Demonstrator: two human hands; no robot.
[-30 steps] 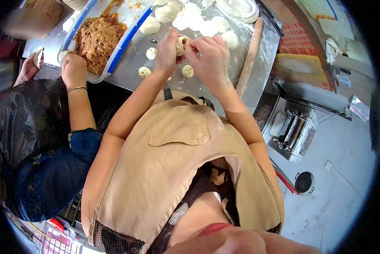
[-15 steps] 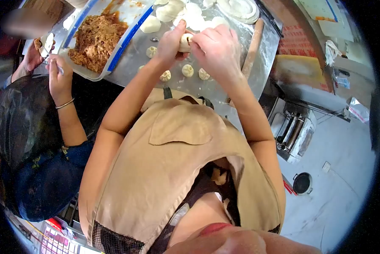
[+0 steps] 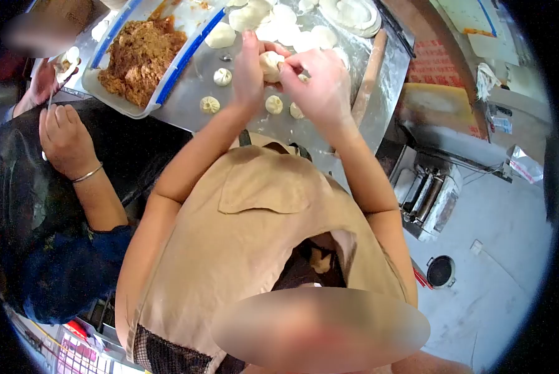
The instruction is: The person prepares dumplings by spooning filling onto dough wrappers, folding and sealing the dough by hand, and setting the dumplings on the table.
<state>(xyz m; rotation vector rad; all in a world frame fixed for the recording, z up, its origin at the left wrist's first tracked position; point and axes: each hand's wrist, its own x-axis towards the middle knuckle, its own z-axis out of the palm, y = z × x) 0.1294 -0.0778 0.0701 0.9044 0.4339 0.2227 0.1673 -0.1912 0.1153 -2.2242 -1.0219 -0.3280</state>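
Cradles a soft bun in the curled left hand, to the right of the filling tub, likely to steady its sides. Pinches its edge farther from the tub between fingertips of the right hand, apparently to gather pleats. Has pleated buns spaced apart right of the tub, probably against sticking, and a rolling pin farther right, perhaps for easy reach.

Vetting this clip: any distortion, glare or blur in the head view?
Head view: fisheye curvature, black corners; dough rounds near blown out; soft sheen on the metal table; right hand slightly soft, possibly motion; smeared ovals upper left and bottom centre.
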